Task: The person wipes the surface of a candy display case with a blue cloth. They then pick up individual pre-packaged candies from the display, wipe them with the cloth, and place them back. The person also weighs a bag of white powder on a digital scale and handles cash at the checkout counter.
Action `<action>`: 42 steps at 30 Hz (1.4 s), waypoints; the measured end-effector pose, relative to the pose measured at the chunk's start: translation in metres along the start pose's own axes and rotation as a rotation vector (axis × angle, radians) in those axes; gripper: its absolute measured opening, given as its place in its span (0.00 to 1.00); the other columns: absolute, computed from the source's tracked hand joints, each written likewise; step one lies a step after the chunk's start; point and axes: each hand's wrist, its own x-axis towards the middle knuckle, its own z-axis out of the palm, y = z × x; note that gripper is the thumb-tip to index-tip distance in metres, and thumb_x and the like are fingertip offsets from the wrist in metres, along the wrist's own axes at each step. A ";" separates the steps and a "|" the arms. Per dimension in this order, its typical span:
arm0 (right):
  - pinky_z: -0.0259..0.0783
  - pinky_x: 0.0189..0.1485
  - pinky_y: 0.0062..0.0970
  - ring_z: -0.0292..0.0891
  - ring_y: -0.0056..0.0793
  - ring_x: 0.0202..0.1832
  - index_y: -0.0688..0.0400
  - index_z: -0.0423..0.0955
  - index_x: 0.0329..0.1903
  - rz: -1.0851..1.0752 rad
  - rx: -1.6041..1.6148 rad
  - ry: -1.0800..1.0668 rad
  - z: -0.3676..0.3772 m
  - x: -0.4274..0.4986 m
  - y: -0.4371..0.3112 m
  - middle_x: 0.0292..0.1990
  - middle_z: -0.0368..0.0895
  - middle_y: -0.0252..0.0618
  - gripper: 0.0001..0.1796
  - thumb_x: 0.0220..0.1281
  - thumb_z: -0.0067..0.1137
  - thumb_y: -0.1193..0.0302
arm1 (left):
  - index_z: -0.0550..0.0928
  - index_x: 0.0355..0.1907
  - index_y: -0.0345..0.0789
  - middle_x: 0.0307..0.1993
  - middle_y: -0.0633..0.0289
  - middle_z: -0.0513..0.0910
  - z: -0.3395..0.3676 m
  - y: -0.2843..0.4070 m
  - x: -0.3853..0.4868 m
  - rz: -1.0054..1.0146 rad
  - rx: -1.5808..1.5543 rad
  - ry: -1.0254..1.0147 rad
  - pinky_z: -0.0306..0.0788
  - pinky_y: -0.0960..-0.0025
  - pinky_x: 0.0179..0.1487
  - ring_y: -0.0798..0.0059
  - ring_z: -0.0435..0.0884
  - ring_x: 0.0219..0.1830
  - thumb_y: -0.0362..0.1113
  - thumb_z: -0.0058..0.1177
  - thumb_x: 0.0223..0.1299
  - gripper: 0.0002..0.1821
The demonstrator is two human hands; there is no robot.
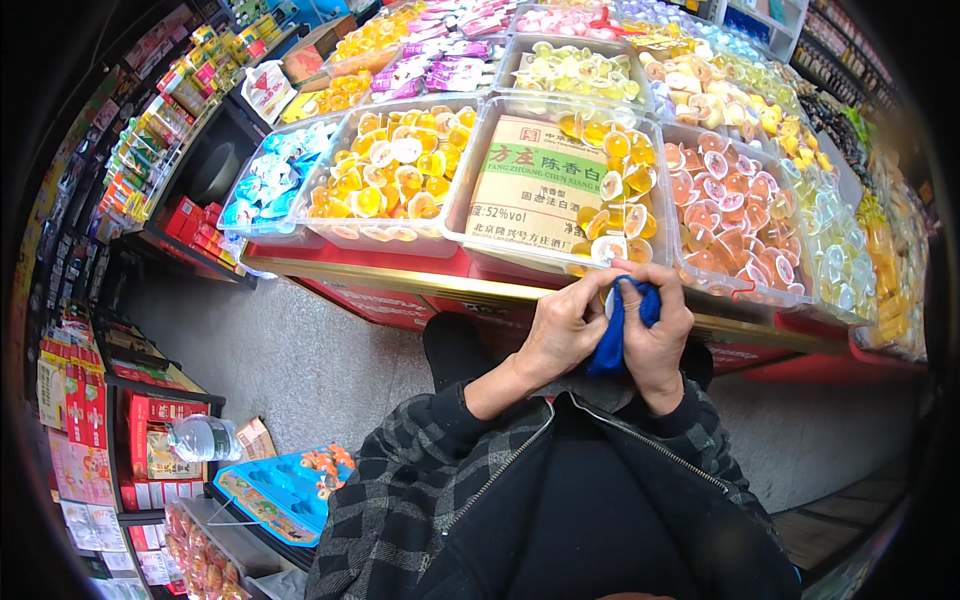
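Both hands meet in front of my chest, at the near edge of a display of jelly cups. My left hand [566, 322] pinches a small item, mostly hidden by the fingers, together with a blue cloth [611, 345]. My right hand [656, 330] grips the same cloth, thumb pressed on it. Just beyond the fingers stands a clear plastic bin [459, 234] with a printed cardboard piece [536, 187] and yellow jelly cups [637, 180] along its right side. An orange jelly cup bin [739, 217] is to its right.
Left of the middle bin are yellow-orange jelly cups [375, 176] and blue-wrapped sweets [277, 180]. A gold edge strip [420, 283] runs along the stand. At lower left are a blue tray [274, 487], a large clear plastic bottle [204, 439] and shelves of boxed goods [161, 450].
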 end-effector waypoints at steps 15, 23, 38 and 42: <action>0.75 0.49 0.23 0.79 0.23 0.44 0.59 0.69 0.44 0.430 0.400 -0.196 -0.016 0.003 0.009 0.40 0.83 0.40 0.07 0.68 0.57 0.78 | 0.79 0.57 0.29 0.34 0.67 0.84 -0.070 -0.004 0.031 -0.252 -0.386 0.323 0.72 0.79 0.34 0.86 0.79 0.30 0.24 0.58 0.61 0.20; 0.74 0.51 0.22 0.79 0.22 0.46 0.61 0.69 0.44 0.359 0.465 -0.101 -0.025 -0.002 0.013 0.40 0.80 0.36 0.07 0.68 0.57 0.80 | 0.73 0.67 0.39 0.50 0.46 0.83 -0.168 -0.040 0.121 -0.201 0.693 0.296 0.77 0.68 0.38 0.70 0.81 0.32 0.27 0.68 0.51 0.38; 0.71 0.51 0.21 0.73 0.18 0.44 0.61 0.71 0.43 0.320 0.351 -0.073 -0.047 -0.003 0.026 0.42 0.77 0.33 0.06 0.67 0.60 0.78 | 0.79 0.59 0.33 0.45 0.48 0.86 -0.044 -0.062 0.126 0.024 0.469 -0.368 0.77 0.58 0.49 0.54 0.86 0.45 0.30 0.69 0.50 0.30; 0.67 0.58 0.27 0.72 0.28 0.54 0.58 0.74 0.41 0.156 0.236 -0.103 -0.041 0.008 0.020 0.50 0.76 0.40 0.09 0.60 0.64 0.80 | 0.80 0.54 0.29 0.38 0.62 0.86 -0.059 -0.038 0.093 -0.194 -0.027 -0.281 0.76 0.78 0.42 0.86 0.81 0.37 0.28 0.70 0.53 0.24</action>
